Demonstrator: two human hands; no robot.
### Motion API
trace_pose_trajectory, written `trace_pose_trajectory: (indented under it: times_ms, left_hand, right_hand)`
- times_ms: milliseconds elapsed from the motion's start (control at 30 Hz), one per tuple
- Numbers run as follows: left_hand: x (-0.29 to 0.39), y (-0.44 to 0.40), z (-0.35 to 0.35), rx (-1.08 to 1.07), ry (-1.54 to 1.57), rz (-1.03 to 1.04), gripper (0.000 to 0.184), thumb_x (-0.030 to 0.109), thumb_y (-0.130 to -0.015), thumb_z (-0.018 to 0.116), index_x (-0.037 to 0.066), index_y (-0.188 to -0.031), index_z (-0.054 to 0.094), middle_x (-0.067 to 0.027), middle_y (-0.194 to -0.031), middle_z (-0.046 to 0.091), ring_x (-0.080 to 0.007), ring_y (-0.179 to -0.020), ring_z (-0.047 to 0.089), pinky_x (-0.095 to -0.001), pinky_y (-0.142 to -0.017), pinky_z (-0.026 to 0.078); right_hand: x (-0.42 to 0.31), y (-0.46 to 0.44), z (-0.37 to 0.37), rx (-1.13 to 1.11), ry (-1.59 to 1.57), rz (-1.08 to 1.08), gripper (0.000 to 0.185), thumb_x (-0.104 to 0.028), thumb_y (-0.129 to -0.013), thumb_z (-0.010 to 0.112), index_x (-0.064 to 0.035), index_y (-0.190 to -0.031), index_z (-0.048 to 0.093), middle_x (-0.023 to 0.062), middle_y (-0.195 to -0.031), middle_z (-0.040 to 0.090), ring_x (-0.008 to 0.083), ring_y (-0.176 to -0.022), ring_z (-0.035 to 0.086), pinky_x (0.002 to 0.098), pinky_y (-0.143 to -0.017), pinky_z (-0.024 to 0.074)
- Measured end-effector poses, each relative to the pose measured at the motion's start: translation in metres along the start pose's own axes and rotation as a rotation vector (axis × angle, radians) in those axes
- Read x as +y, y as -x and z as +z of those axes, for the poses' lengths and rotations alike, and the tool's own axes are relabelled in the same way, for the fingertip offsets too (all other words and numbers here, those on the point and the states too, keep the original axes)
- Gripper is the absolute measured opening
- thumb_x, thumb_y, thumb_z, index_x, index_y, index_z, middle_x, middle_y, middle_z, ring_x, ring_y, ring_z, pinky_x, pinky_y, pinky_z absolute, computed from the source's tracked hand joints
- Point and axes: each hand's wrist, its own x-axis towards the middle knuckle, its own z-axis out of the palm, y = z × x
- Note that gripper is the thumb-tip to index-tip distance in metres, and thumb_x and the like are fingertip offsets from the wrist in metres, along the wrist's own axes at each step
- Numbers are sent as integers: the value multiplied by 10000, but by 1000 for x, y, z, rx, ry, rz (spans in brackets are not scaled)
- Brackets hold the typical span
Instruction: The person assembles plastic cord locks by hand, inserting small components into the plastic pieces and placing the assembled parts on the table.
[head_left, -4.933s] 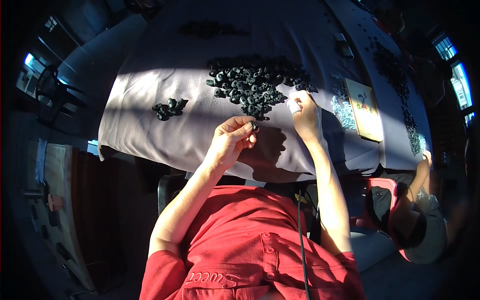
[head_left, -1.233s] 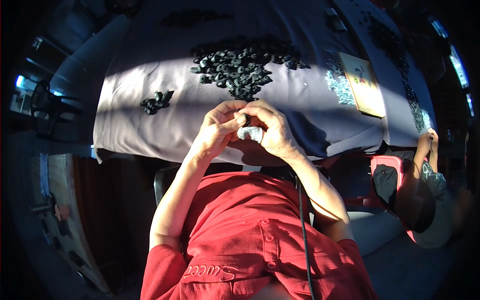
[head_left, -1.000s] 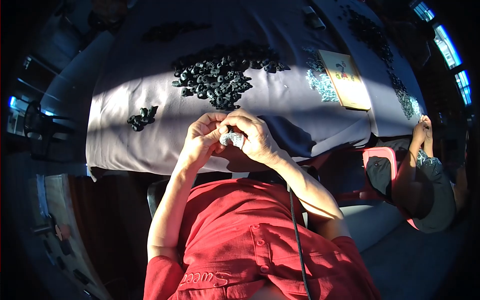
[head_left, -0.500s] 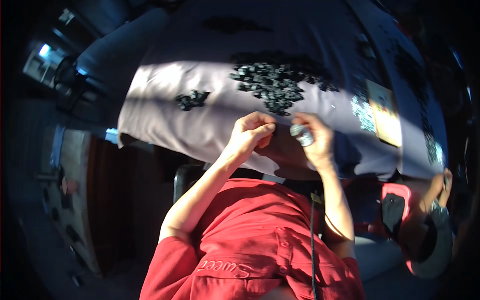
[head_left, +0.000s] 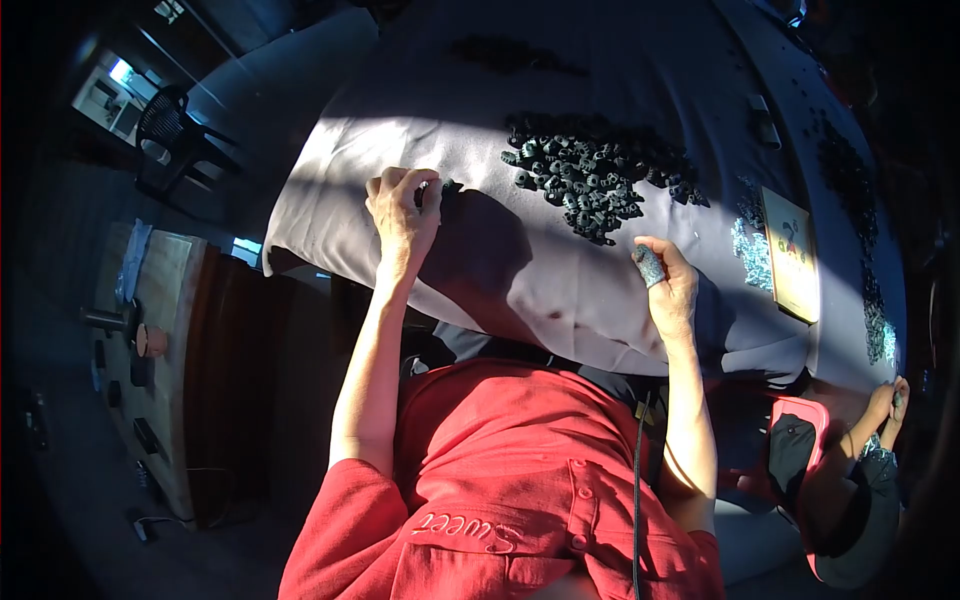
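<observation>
Black, mostly remaining in the small-parts heap (head_left: pixel 592 172) back from the near edge of the tablecloth (head_left: pixel 590 292); barely begun, seemingly, in the small cluster (head_left: pixel 450 187) by left hand (head_left: pixel 405 217) (grips unclear), well apart from right hand (head_left: pixel 674 285).

Light: I see hard sun banding the cloth-covered table (head_left: pixel 335 205), far end in shadow | Left: dark armchair (head_left: pixel 168 125), pale-topped cabinet (head_left: pixel 172 285) with brown side, small bright opening (head_left: pixel 121 71) beyond | Right: red-edged chair (head_left: pixel 815 413) near the table's edge | Floor (head_left: pixel 75 540): dim, detail lost
</observation>
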Motion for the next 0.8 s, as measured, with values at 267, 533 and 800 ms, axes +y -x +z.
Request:
trace_pose_trajectory:
  times_ms: [267, 533, 800]
  left_hand:
    - [-11, 8, 24, -80, -233, 107, 346, 322, -785, 633, 161, -1091, 622, -98, -1150, 520, -278, -1131, 439, -429, -945, 311]
    - [-14, 8, 25, -13, -76, 236, 169, 127, -787, 588, 79, -948, 601, -102, -978, 527, -275, -960, 499, -397, -830, 399]
    - [-38, 1, -11, -51, -330, 332, 175, 172, -794, 595, 130, -964, 591, -72, -919, 540, -265, -891, 503, -408, -795, 353]
  right_hand:
    - [-6, 0, 1, -18, 81, -34, 145, -34, -799, 631, -44, -944, 624, 30, -811, 649, 83, -686, 580, 217, -656, 458]
    - [-5, 2, 2, -32, 116, -40, 170, 3, -781, 609, -39, -946, 617, 46, -797, 630, 107, -685, 587, 228, -653, 457]
    - [-6, 2, 3, -28, 136, -54, 156, 2, -785, 604, -35, -936, 614, 60, -775, 621, 128, -661, 588, 244, -633, 459]
